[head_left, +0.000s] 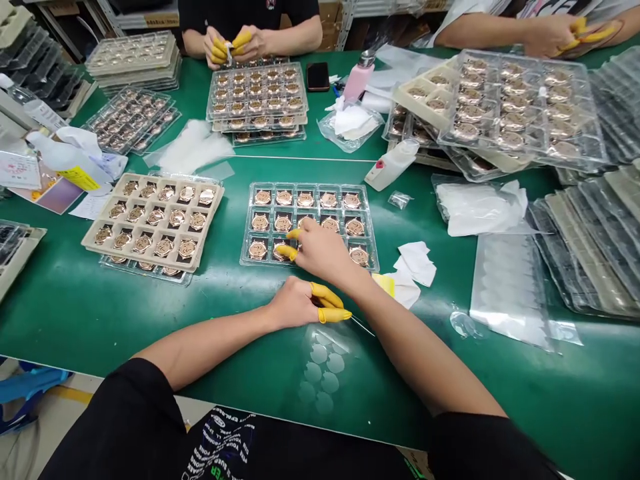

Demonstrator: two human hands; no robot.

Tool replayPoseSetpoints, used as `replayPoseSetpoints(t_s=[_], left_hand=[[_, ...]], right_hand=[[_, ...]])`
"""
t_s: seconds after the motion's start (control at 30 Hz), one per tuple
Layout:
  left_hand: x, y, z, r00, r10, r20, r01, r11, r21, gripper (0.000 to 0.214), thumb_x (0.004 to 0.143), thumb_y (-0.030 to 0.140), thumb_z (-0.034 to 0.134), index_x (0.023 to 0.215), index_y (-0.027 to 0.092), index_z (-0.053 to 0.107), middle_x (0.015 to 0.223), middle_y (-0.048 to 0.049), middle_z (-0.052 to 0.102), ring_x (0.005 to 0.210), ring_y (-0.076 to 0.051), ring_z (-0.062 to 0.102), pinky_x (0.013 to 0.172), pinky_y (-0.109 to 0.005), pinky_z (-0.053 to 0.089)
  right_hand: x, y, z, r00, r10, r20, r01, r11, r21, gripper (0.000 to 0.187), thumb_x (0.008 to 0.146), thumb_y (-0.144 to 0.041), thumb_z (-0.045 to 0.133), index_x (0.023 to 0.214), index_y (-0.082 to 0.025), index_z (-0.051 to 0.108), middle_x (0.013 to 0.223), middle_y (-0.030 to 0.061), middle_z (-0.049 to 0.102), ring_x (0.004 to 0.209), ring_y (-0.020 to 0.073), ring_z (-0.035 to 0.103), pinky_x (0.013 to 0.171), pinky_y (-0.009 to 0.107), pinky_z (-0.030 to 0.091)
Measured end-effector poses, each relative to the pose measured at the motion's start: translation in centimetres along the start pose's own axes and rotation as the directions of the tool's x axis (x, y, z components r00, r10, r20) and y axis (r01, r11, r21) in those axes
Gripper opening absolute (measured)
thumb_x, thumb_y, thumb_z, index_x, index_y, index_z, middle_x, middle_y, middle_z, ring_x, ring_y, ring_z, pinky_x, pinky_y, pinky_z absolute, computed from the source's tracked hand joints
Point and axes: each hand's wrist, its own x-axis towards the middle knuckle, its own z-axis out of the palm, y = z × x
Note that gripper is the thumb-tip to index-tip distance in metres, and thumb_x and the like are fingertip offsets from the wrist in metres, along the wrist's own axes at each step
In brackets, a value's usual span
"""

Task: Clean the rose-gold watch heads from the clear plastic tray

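In front of me lies a clear compartment tray (pixel 246 230) with rows of rose-gold watch cases (pixel 260 222). My right hand (pixel 323 247) reaches over its lower middle, thumb and forefinger in yellow finger cots closing at a watch case (pixel 279 251) in the front row; the hand hides several compartments. Just below the tray, my left hand (pixel 305 303) is closed, its yellow-covered fingers pointing right and pinching a thin, shiny, needle-like tool (pixel 363 326). Under that hand, a clear sheet with round film discs (pixel 323 403) lies on the green table (pixel 240 373).
To the left stands a stack of beige trays (pixel 90 241) with watch cases. White wipes (pixel 415 262), a white bottle (pixel 393 164) and film sheets (pixel 505 287) lie right. Trays (pixel 525 110) are stacked beyond. Two co-workers' hands (pixel 233 45) show across the table.
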Motion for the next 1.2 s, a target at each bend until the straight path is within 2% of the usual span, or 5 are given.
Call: replayPoseSetpoints(t_s=[0.3,0.77,0.97,1.07,1.2], left_hand=[[-0.1,0.1,-0.1,0.999,-0.010,0.032,0.010,1.000,0.006,0.034,0.074,0.041,0.092,0.097,0.017,0.086,0.094,-0.0059,0.087,0.090,-0.022,0.084,0.090,-0.030,0.067],[0.1,0.2,-0.4,0.995,-0.071,-0.068,0.063,0.992,-0.106,0.068,0.062,0.029,0.097,0.126,0.018,0.076,0.102,-0.0053,0.085,0.095,-0.022,0.083,0.097,-0.036,0.068],[-0.1,0.7,-0.5,0.993,-0.063,-0.100,0.060,0.998,-0.030,0.054,0.065,0.028,0.092,0.117,0.017,0.078,0.097,-0.0035,0.085,0.090,-0.019,0.082,0.096,-0.036,0.069],[0.1,0.7,-0.6,0.986,-0.104,-0.129,0.095,0.993,-0.071,0.054,0.064,0.027,0.091,0.116,0.017,0.078,0.094,-0.0032,0.084,0.087,-0.018,0.081,0.095,-0.036,0.070],[0.4,0.7,-0.6,0.976,-0.156,-0.151,0.136,0.981,-0.137,0.059,0.062,0.029,0.093,0.117,0.017,0.077,0.097,-0.0048,0.084,0.089,-0.019,0.082,0.096,-0.037,0.070]], right_hand=[[0.7,0.8,0.9,0.999,0.034,0.019,-0.039,0.894,0.447,0.017,0.091,-0.030,0.074,0.103,-0.020,0.066,0.099,0.0072,0.073,0.081,0.0206,0.064,0.070,0.033,0.041],[-11.6,3.1,2.8,0.898,0.367,0.243,-0.296,0.094,0.951,0.076,0.054,-0.054,0.099,0.109,-0.025,0.055,0.069,-0.0080,0.061,0.056,0.0101,0.051,0.055,0.025,0.038],[-11.8,5.6,1.3,0.907,0.397,0.140,-0.269,0.293,0.917,0.060,0.066,-0.061,0.090,0.106,-0.023,0.068,0.075,-0.0020,0.064,0.059,0.0120,0.051,0.057,0.028,0.040],[-13.9,9.9,-0.6,0.739,0.602,-0.304,-0.243,0.658,0.713,0.037,0.078,-0.053,0.082,0.098,-0.022,0.078,0.088,0.0051,0.070,0.069,0.0152,0.053,0.068,0.034,0.045],[-16.0,14.1,-1.3,0.682,0.707,-0.187,-0.547,0.663,0.511,0.033,0.074,-0.042,0.082,0.100,-0.020,0.082,0.093,0.0082,0.073,0.068,0.0178,0.055,0.066,0.036,0.042]])
